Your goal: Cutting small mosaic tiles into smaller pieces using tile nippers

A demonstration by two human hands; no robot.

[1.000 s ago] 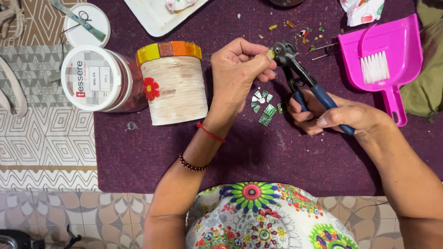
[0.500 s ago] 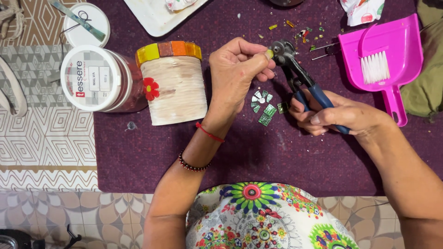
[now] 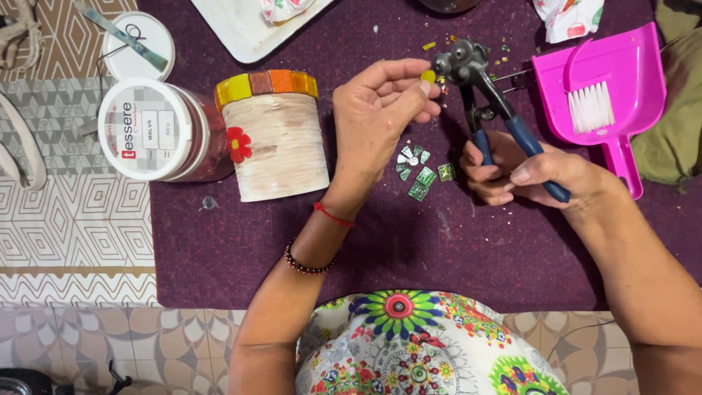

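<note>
White tray (image 3: 241, 33), patterned wrapper (image 3: 570, 18) and olive cloth (image 3: 676, 110) cut off by the picture's edges.

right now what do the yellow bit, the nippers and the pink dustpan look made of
Yellow bit: probably glass tile, small and glossy, pinched in the left hand.
Nippers: dark metal head, blue rubbery-looking grips, held by the right hand.
Dustpan: smooth moulded plastic, uniformly pink.

Your left hand (image 3: 380, 110) and right hand (image 3: 534, 172) are bare, and both forearms are uncovered, with no sleeves in view. On your left wrist you wear a thin red thread bracelet (image 3: 334, 215), and further up a dark red beaded bracelet (image 3: 307, 263). Your white garment with bright multicoloured flower print (image 3: 409, 344) shows below.
</note>
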